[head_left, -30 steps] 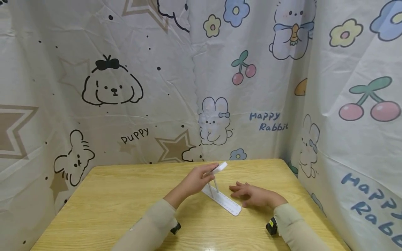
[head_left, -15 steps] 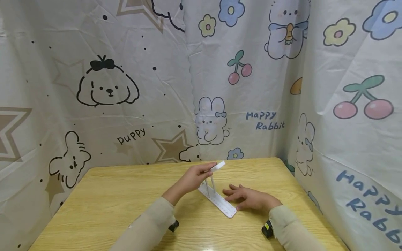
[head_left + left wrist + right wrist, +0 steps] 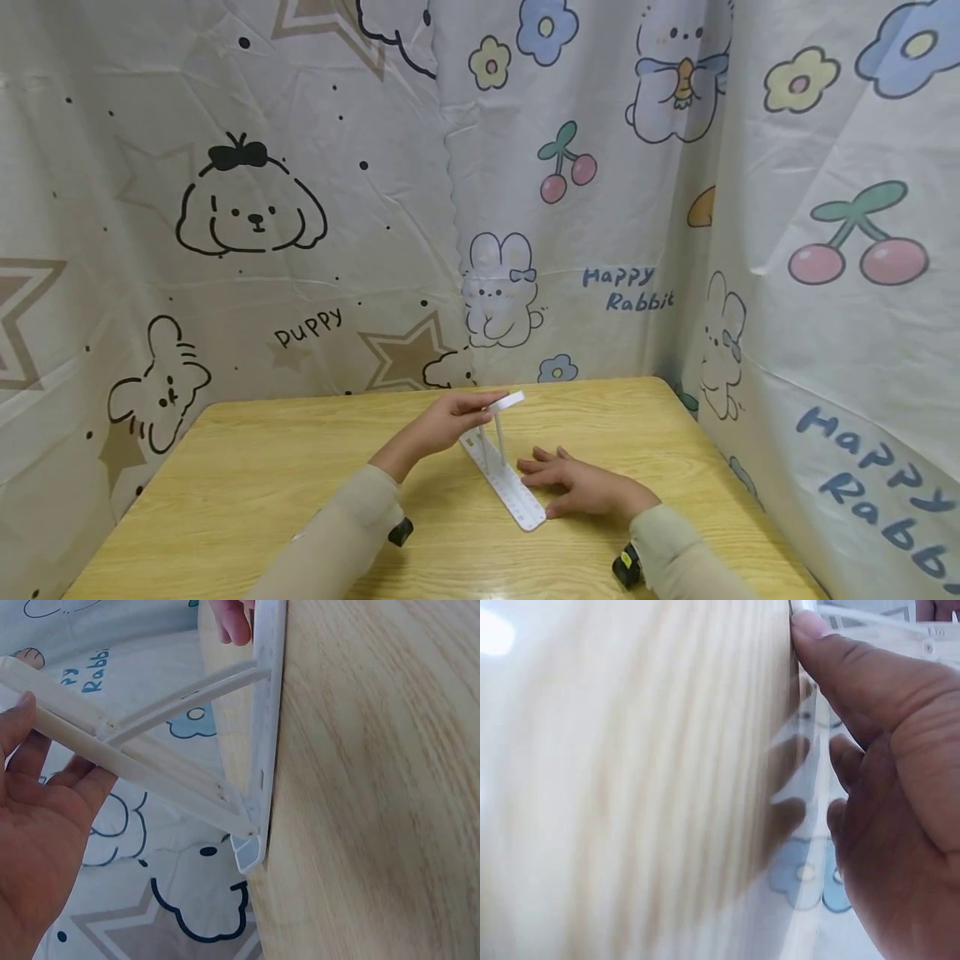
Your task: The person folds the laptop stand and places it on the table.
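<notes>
A white plastic folding stand (image 3: 522,502) rests its long flat base on the table. Its hinged upper arm (image 3: 150,769) is raised at an angle, propped by thin struts (image 3: 187,697) that run down to the base. My left hand (image 3: 447,422) pinches the free end of that arm between thumb and fingers. To the right of the base, my right hand (image 3: 588,487) lies low over the table with fingers spread. Its thumb (image 3: 847,664) is right at the base's edge, near the end closest to me.
The wooden table (image 3: 300,467) fills the space in front of me. Behind it and along the right hangs a printed curtain (image 3: 390,208) with puppies, rabbits and cherries. A black wrist camera (image 3: 626,565) sits below the right sleeve.
The stand has turned a little, its near end swinging left and toward me. Both hands have shifted slightly left with it, the right thumb staying by the base. The head view has panned slightly right.
</notes>
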A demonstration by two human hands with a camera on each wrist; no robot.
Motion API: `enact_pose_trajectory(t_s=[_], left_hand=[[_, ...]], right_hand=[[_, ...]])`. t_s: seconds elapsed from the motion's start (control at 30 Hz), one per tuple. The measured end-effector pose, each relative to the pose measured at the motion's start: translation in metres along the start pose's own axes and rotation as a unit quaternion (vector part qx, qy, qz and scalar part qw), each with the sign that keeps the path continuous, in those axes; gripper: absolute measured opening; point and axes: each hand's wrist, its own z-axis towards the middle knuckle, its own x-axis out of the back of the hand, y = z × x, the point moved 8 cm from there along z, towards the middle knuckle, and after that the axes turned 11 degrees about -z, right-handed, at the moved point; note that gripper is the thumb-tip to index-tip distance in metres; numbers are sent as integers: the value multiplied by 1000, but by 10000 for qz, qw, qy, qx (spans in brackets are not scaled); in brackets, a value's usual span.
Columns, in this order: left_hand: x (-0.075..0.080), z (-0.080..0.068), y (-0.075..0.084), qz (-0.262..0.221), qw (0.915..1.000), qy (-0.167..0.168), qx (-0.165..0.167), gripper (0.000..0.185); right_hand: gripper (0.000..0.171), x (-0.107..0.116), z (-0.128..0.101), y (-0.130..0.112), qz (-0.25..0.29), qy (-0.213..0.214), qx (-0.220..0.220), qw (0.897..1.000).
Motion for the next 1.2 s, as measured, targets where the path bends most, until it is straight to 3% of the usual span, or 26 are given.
enact_pose_trajectory(t_s=[0.33, 0.53, 0.93, 1.2], left_hand=[[5, -6, 1, 204, 9997, -123, -40, 41], [10, -13, 0, -27, 9998, -197, -101, 39], [24, -21, -8, -728, 9965, -411, -98, 39], [33, -25, -17, -762, 9967, -259, 126, 39]], right_hand=[[72, -12, 14, -16, -374, 213, -40, 9991], [73, -17, 22, -26, -550, 275, 91, 9981], [75, -22, 34, -38, -489, 476, -154, 9975], [74, -29, 42, -45, -462, 672, -371, 9960]])
